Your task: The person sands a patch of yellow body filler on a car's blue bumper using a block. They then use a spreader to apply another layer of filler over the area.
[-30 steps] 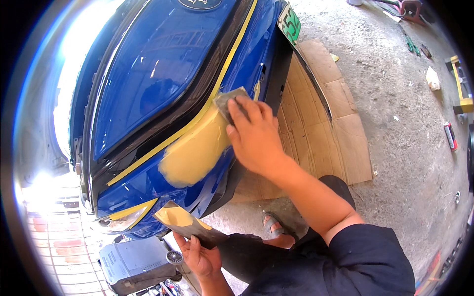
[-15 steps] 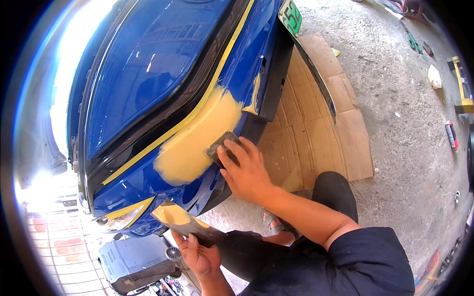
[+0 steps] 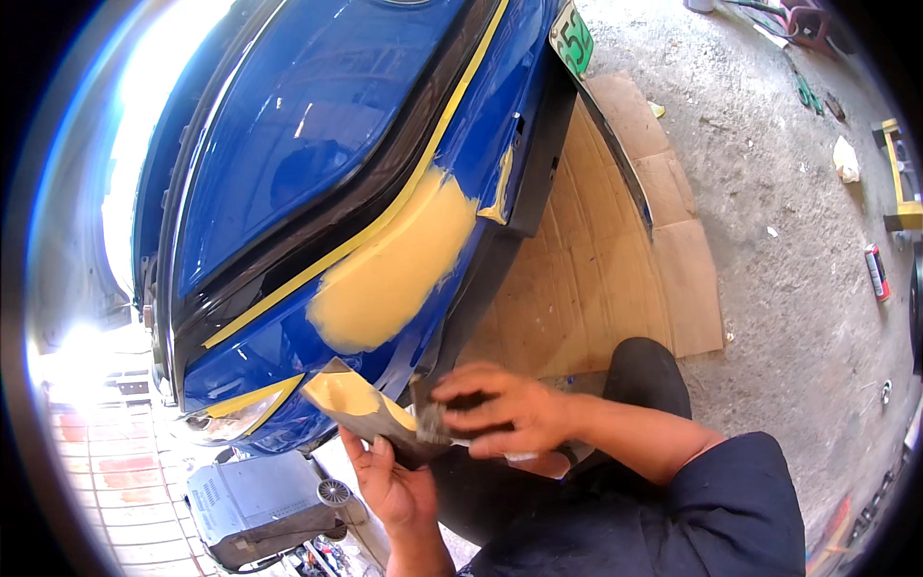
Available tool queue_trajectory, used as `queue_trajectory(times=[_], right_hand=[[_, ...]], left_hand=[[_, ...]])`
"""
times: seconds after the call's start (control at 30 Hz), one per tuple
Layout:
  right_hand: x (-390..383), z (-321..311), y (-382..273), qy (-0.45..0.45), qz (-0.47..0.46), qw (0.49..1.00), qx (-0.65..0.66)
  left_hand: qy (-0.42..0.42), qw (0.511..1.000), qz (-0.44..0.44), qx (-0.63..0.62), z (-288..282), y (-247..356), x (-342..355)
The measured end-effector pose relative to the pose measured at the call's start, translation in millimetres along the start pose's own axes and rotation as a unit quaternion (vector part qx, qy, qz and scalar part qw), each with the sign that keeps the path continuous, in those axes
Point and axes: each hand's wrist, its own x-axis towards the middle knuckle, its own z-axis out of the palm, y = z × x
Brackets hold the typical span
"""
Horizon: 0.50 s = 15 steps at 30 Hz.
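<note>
My left hand (image 3: 392, 483) grips a flat dark mixing board (image 3: 385, 415) from below, with yellow putty (image 3: 344, 394) smeared on its far part. Just over the board's near right end is my right hand (image 3: 510, 412), blurred by motion, holding a thin greyish putty spreader (image 3: 429, 421); its edge is at the board, but contact is hard to make out. Beyond both hands, a broad yellow putty patch (image 3: 394, 274) covers part of the blue car's corner panel (image 3: 288, 327). Yellow masking tape (image 3: 385, 213) runs along the patch's upper side.
Flattened cardboard (image 3: 577, 288) lies on the concrete floor (image 3: 769, 288) beside the car. A grey boxy machine (image 3: 255, 495) with a small wheel stands at lower left. A can (image 3: 877, 272) and a yellow-and-black object (image 3: 902, 183) are far right. My knee (image 3: 652, 380) is near my right arm.
My right hand has come off the putty patch, moving down and toward me with the spreader to the board's near end. My left hand and the board have barely shifted.
</note>
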Motion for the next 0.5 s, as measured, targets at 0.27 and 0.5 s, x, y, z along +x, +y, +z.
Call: queue_trajectory(times=[0.27,0.5], right_hand=[[24,-32,22,0.211,0.055,0.893,-0.393],[68,-82,19,0.187,0.022,0.82,-0.54]], left_hand=[[-0.05,0.996,0.069,0.003,-23,10,0],[-0.081,0.995,0.064,-0.003,-29,9,-3]])
